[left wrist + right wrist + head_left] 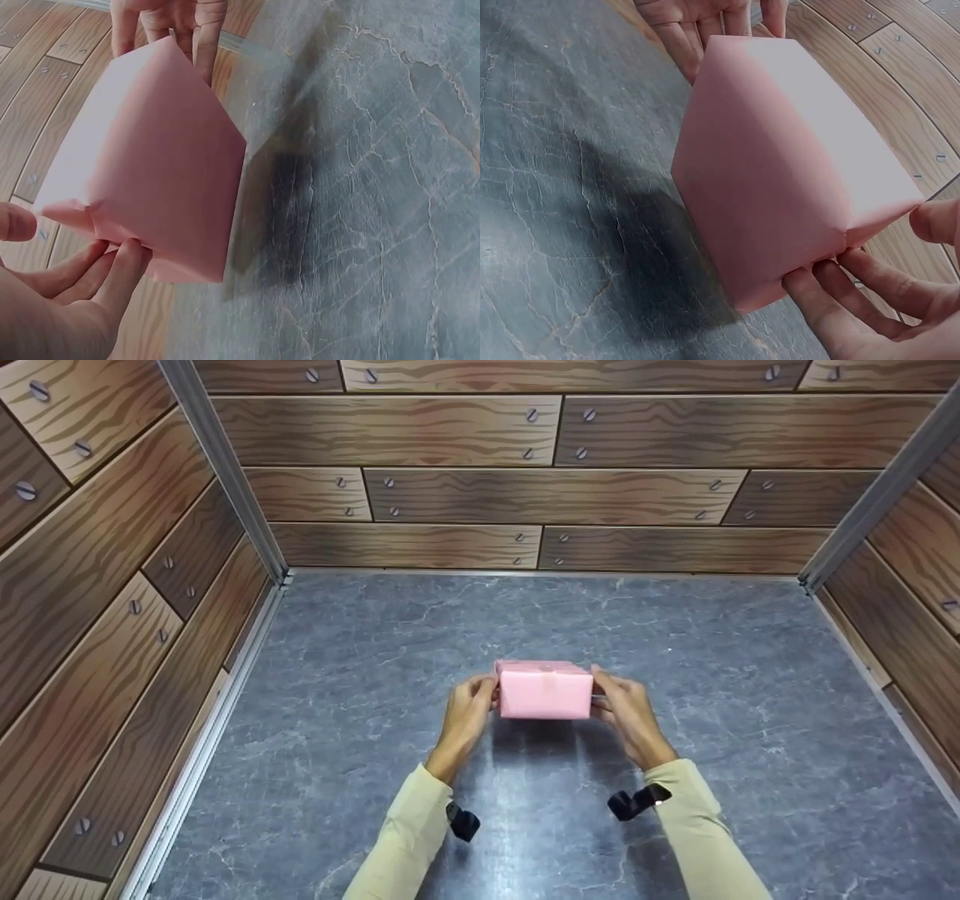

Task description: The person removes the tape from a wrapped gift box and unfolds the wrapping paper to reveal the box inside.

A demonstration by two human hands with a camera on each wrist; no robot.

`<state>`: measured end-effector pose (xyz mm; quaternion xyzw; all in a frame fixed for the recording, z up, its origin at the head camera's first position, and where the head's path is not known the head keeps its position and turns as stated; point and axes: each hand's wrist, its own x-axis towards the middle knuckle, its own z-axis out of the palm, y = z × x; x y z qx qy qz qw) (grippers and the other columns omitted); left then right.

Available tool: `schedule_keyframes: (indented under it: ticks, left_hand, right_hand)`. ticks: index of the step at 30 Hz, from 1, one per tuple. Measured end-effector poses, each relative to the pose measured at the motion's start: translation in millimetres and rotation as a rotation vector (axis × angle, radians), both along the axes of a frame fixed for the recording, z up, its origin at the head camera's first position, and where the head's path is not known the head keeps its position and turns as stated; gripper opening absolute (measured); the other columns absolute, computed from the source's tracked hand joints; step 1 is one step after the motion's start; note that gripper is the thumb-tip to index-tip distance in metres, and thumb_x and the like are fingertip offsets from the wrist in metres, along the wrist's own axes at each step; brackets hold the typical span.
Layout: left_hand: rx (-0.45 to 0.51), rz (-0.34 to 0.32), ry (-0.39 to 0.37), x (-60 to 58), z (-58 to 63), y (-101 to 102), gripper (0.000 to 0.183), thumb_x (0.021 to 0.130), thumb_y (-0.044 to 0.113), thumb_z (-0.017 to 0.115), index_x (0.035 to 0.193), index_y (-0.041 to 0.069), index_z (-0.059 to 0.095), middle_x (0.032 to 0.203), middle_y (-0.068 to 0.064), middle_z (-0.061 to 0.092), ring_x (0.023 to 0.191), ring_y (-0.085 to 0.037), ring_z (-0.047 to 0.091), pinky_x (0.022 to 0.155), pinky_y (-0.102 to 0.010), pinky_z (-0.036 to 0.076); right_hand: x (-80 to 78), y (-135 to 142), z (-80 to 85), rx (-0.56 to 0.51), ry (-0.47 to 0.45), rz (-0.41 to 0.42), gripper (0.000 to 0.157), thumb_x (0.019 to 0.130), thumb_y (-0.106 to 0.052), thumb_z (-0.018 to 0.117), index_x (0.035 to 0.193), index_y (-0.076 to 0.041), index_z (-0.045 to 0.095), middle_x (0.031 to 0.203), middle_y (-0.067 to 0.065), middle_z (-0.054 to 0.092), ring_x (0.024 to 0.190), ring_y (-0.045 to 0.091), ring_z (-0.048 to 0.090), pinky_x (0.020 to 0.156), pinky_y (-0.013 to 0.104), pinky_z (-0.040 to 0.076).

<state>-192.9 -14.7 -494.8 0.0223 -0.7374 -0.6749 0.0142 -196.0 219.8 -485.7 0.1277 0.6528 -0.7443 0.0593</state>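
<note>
A box wrapped in pink paper (546,695) is held between both hands, raised over the grey marbled surface with its shadow beneath. My left hand (466,712) grips the left end; in the left wrist view its fingertips (129,251) press the folded paper there, thumb near the top edge. At the opposite end, my right hand (631,716) holds on the same way, with bent fingers (810,296) against the folded end and the thumb (934,221) at the upper corner. The far side of the box is hidden in the head view.
The marbled surface (360,675) spreads out around the box. Wood-plank-patterned walls stand at the back (450,495), left (112,660) and right (900,607), joined by grey metal corner posts (225,465). A small black device (463,821) sits at each wrist over pale sleeves.
</note>
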Motion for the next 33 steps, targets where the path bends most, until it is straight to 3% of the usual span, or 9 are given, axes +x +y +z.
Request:
schedule_keyframes:
  ticks: [6, 12, 18, 21, 33]
  left_hand:
    - [0.026, 0.006, -0.034, -0.7, -3.1, 0.7, 0.041, 0.100, 0.025, 0.056, 0.122, -0.008, 0.067, 0.107, -0.016, 0.072, 0.098, -0.022, 0.069, 0.088, -0.037, 0.059]
    - [0.015, -0.005, -0.066, -0.1, -6.2, 1.2, 0.044, 0.096, 0.033, 0.063, 0.120, -0.003, 0.071, 0.110, -0.013, 0.072, 0.099, -0.021, 0.069, 0.090, -0.039, 0.058]
    - [-0.092, 0.011, -0.027, 1.3, -9.0, 0.3, 0.041, 0.091, 0.033, 0.072, 0.116, 0.001, 0.073, 0.109, -0.012, 0.071, 0.106, -0.025, 0.065, 0.091, -0.038, 0.054]
    - [-0.094, 0.004, -0.013, 1.4, -10.0, -0.1, 0.038, 0.089, 0.027, 0.074, 0.116, 0.000, 0.073, 0.108, -0.013, 0.073, 0.106, -0.026, 0.066, 0.092, -0.039, 0.054]
    - [-0.048, -0.026, -0.009, 2.9, -17.2, -2.9, 0.039, 0.082, 0.009, 0.076, 0.116, -0.009, 0.068, 0.107, -0.018, 0.072, 0.102, -0.029, 0.069, 0.090, -0.036, 0.057]
  right_hand:
    - [-0.2, -1.7, -2.1, -0.008, -0.005, -0.007, 0.062, 0.103, -0.036, 0.059, 0.134, 0.017, 0.051, 0.104, 0.013, 0.067, 0.091, 0.019, 0.071, 0.083, 0.031, 0.060]
    - [0.9, -3.8, -4.7, -0.018, 0.004, -0.027, 0.059, 0.099, -0.035, 0.067, 0.127, 0.015, 0.057, 0.102, 0.008, 0.070, 0.091, 0.017, 0.070, 0.083, 0.031, 0.059]
    - [2.2, -3.3, -11.0, 0.007, 0.023, -0.030, 0.030, 0.094, -0.023, 0.074, 0.100, 0.006, 0.068, 0.095, 0.006, 0.068, 0.084, 0.014, 0.070, 0.083, 0.033, 0.060]
    - [3.1, -2.8, -13.5, 0.035, 0.030, -0.022, 0.020, 0.091, -0.017, 0.077, 0.092, 0.002, 0.071, 0.093, 0.007, 0.068, 0.083, 0.014, 0.069, 0.082, 0.031, 0.060]
    - [4.9, -3.6, -20.0, 0.203, 0.018, 0.000, 0.035, 0.085, -0.020, 0.083, 0.107, 0.005, 0.071, 0.100, 0.007, 0.068, 0.086, 0.011, 0.065, 0.082, 0.023, 0.056]
